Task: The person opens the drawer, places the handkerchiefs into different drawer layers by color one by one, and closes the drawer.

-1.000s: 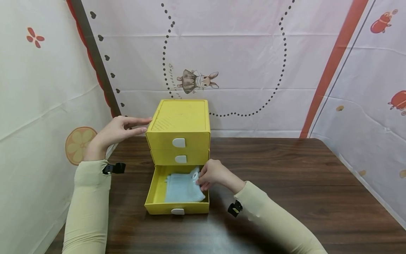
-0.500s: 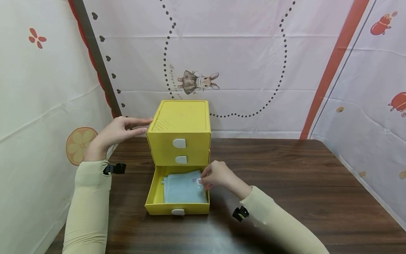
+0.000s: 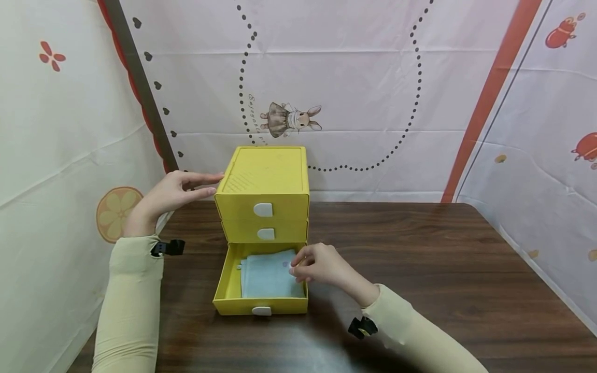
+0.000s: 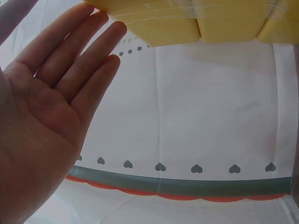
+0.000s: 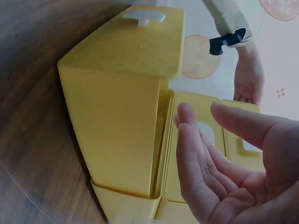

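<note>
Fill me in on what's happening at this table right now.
A person sits at a dark wooden table with a small yellow three-drawer cabinet. The bottom drawer is pulled out and holds a folded pale blue cloth. The right hand is at the drawer's right edge, fingertips by the cloth, palm loosely open and holding nothing. The left hand is flat, its straight fingers at the cabinet's upper left side.

- A brown wooden table [image 3: 420, 259] fills the bottom part of the view.
- A white cloth wall [image 3: 364, 77] hangs behind it.
- A little bunny in a dress [image 3: 289, 119] is drawn on the cloth.
- A loop of black dots [image 3: 415, 103] goes around the bunny.
- An orange slice picture [image 3: 114, 210] is on the left.
- A red bug picture [image 3: 562, 31] is up on the right.
</note>
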`<state>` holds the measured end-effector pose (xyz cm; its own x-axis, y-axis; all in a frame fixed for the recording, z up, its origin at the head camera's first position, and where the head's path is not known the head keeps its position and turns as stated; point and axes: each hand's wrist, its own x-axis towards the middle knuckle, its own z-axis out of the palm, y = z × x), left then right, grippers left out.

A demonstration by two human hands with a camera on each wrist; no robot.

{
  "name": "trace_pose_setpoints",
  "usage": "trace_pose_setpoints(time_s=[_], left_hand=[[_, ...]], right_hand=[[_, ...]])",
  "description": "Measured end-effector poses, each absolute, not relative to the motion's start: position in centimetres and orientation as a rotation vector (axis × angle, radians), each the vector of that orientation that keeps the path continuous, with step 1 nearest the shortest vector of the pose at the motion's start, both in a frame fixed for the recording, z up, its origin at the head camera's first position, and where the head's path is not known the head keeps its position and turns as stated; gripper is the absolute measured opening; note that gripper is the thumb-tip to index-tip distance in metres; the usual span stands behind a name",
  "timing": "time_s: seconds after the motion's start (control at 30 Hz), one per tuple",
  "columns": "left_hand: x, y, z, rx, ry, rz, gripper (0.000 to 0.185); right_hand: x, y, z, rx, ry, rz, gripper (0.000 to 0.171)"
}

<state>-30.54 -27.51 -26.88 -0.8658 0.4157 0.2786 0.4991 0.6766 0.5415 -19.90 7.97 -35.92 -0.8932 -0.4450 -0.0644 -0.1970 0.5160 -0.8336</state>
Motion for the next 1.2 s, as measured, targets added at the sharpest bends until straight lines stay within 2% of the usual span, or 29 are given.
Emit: trace_pose_setpoints(time_s=[0.3,0.63,0.97,1.2], left_hand=[[-30.2,-27.5,-26.7,-0.733,-2.766,-0.962,0.040],[-27.7,-25.9,-24.7,-0.758,-2.772,-0.957,0.042],[-30.5,-27.4,-26.8,-0.736,-2.772,-0.970,0.041],[-30.6,-27.5,-26.9,-0.750,-2.762,-0.961,0.040]], right_hand=[[-18.6,7.8,-36.2,-0.585,2.407,-1.435,0.015],[-17.0,7.3,-36.6,-0.620,2.347,-1.449,0.013],[-16.2,7.1,-37.1,-0.603,2.321,-1.472,0.010],[-15.1,6.6,-37.9,-0.621,2.249,-1.454,0.008]])
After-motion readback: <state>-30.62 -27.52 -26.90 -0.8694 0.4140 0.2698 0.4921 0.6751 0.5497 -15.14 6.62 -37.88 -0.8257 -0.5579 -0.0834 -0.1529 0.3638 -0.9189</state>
